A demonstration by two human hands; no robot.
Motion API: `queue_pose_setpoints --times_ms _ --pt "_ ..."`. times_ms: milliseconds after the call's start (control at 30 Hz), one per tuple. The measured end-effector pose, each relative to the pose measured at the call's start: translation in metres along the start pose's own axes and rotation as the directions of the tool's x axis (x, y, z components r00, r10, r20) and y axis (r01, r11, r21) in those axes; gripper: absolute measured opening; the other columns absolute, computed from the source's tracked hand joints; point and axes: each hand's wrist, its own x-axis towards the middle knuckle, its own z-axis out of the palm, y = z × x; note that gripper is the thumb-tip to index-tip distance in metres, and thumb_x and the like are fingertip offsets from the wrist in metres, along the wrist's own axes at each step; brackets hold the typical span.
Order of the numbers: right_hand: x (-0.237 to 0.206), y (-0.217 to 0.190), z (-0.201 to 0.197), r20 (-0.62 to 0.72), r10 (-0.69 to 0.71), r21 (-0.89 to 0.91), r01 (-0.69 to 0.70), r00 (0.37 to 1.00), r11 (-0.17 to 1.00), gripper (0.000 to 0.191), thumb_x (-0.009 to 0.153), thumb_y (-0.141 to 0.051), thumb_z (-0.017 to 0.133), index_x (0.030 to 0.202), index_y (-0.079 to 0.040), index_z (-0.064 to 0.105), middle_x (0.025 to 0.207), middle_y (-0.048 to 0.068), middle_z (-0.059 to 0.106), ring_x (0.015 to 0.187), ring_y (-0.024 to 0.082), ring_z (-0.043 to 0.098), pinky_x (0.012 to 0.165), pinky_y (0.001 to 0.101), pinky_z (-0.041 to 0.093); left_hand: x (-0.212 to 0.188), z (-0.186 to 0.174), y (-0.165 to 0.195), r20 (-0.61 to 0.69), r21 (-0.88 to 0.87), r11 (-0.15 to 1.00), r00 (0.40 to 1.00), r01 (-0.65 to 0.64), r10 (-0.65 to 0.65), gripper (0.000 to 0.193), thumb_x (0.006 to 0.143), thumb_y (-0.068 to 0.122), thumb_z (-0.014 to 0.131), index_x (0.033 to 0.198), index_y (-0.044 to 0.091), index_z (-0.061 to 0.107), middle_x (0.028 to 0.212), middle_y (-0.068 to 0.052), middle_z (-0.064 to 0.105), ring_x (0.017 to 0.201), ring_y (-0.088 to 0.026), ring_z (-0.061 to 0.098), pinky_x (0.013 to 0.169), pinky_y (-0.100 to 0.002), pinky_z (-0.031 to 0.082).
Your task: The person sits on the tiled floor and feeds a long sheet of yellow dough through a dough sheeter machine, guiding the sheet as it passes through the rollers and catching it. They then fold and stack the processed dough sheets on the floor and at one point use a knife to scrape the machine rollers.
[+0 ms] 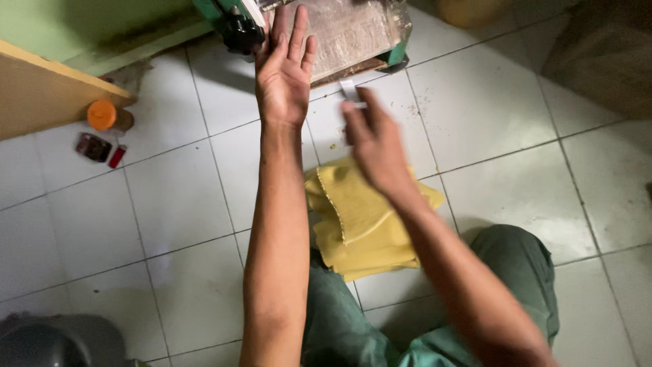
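Note:
My left hand [284, 68] is stretched forward, fingers straight and together, its fingertips by the black knob [241, 30] of a green machine [353, 34] with a worn metal plate. My right hand [373, 139] is blurred; it pinches a small white strip [350, 92] between thumb and fingers, just below the machine's front edge. A folded yellow cloth [353, 224] lies on the white tiled floor [190, 204] under both forearms, against my knee in green trousers [516, 265].
An orange-capped bottle [105, 115], a small dark box [93, 146] and a red lighter [117, 156] lie at the left beside a wooden board [41, 88]. A grey rounded object [47, 340] sits at the bottom left. A brown sack [604, 54] is at the top right.

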Motion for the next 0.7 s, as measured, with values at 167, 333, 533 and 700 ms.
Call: queue_pose_setpoints --times_ms 167,333,533,700 --pt "0.009 -0.002 -0.083 -0.09 -0.069 -0.337 0.035 0.994 0.941 0.034 0.113 -0.03 0.054 0.125 0.0 0.063 0.079 0.007 0.063 0.067 0.018 0.055 0.057 0.0387 0.043 -0.048 0.02 -0.005 -0.125 0.185 0.98 0.991 0.077 -0.054 0.066 0.107 0.022 0.058 0.165 0.021 0.028 0.165 -0.004 0.045 0.152 -0.026 0.044 0.125 -0.044 0.035" --pt "0.028 -0.039 -0.094 0.023 -0.39 -0.832 0.233 0.921 0.503 0.025 0.114 -0.023 0.058 0.113 0.001 0.063 0.079 0.022 0.068 0.066 0.042 0.065 0.06 0.0526 0.049 -0.162 0.027 -0.011 -0.183 0.117 0.982 0.975 0.15 -0.127 0.073 0.101 0.028 0.063 0.164 0.016 0.029 0.164 -0.012 0.044 0.15 -0.029 0.044 0.122 -0.045 0.033" --pt "0.019 -0.06 -0.077 0.033 -0.486 -0.825 0.299 0.873 0.48 0.02 0.106 -0.011 0.056 0.113 0.007 0.059 0.081 0.028 0.068 0.063 0.047 0.065 0.054 0.0565 0.05 -0.319 0.005 0.0 -0.393 0.075 0.954 0.888 0.29 -0.239 0.079 0.099 0.035 0.063 0.162 0.008 0.025 0.163 -0.018 0.04 0.149 -0.032 0.041 0.121 -0.048 0.032" --pt "0.04 -0.046 -0.074 0.053 -0.384 -0.831 0.253 0.922 0.495 0.017 0.111 -0.013 0.054 0.107 0.001 0.062 0.083 0.029 0.068 0.07 0.048 0.066 0.059 0.0563 0.052 -0.425 -0.005 0.015 -0.478 -0.069 0.967 0.842 0.247 -0.249 0.081 0.097 0.031 0.064 0.163 0.007 0.024 0.161 -0.019 0.041 0.145 -0.033 0.041 0.118 -0.047 0.033"
